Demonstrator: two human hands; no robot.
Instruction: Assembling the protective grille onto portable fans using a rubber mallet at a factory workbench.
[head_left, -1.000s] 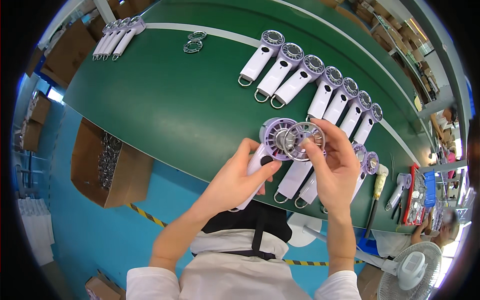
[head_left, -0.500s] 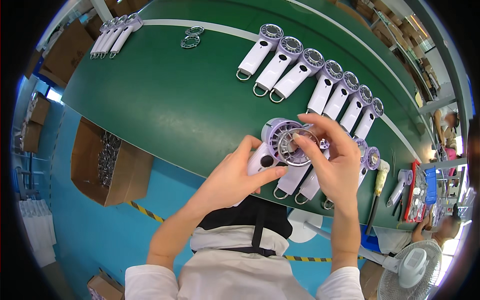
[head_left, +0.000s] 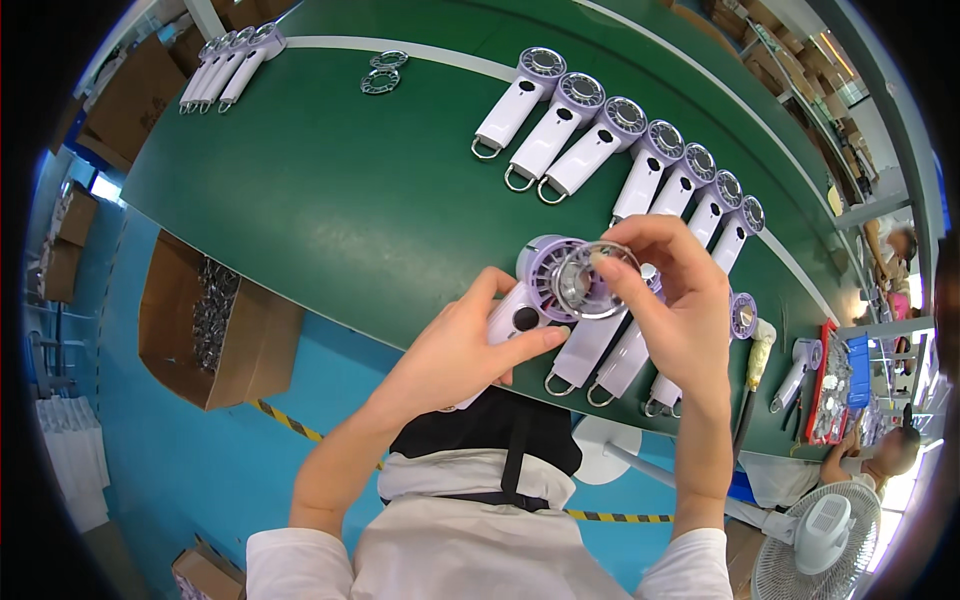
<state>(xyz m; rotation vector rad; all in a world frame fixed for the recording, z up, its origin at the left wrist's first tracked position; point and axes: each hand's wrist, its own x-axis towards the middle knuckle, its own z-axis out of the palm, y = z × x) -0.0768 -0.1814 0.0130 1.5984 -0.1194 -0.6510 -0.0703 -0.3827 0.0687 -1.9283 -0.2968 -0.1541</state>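
My left hand [head_left: 455,345] is closed around the white handle of a handheld fan [head_left: 513,316] with a lilac head, held tilted over the near table edge. Between the thumb and fingers of my right hand [head_left: 672,300] is a clear round fan cover [head_left: 597,280] with a shiny centre. It overlaps the fan's head; whether the two touch I cannot tell. Behind my right hand lie several more white and lilac fans [head_left: 585,350] with metal loops at their handle ends, partly hidden. Farther off, a slanting row of similar fans [head_left: 583,150] shows covers on their heads.
Two loose clear covers [head_left: 380,80] lie on the green table [head_left: 300,190]. More fans [head_left: 240,68] stand grouped far left. A cardboard box [head_left: 255,345] of shiny parts is below the left edge. At right are a yellow-tipped tool [head_left: 760,355], a red tray [head_left: 822,410] and a floor fan [head_left: 825,535].
My right hand has drawn the clear cover slightly to the right and turned it to a steeper tilt. The left hand with the fan has shifted a little left.
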